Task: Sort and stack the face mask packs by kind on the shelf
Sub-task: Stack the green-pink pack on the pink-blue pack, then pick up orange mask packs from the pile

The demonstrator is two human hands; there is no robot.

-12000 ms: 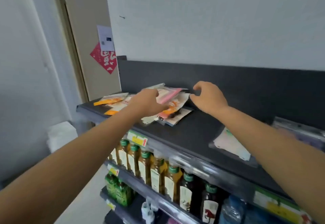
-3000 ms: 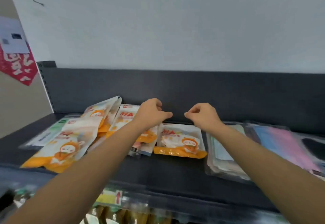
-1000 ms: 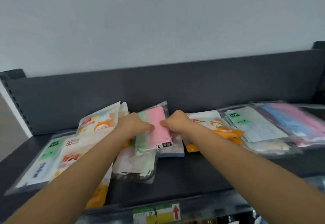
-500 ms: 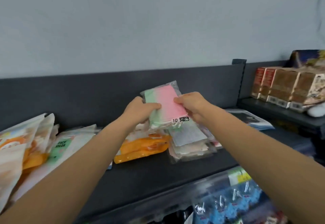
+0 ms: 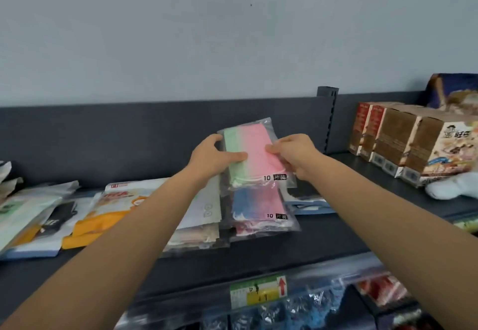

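Both hands hold one green and pink mask pack (image 5: 252, 152) up in the air. The left hand (image 5: 213, 160) pinches its left edge, and the right hand (image 5: 293, 155) pinches its right edge. The pack hangs just above a blue and pink pack (image 5: 260, 206) (it has the same "10" mark), which lies on the dark shelf (image 5: 297, 247). Left of that pack lie orange packs (image 5: 103, 215). Far to its right stand brown boxes (image 5: 403, 143).
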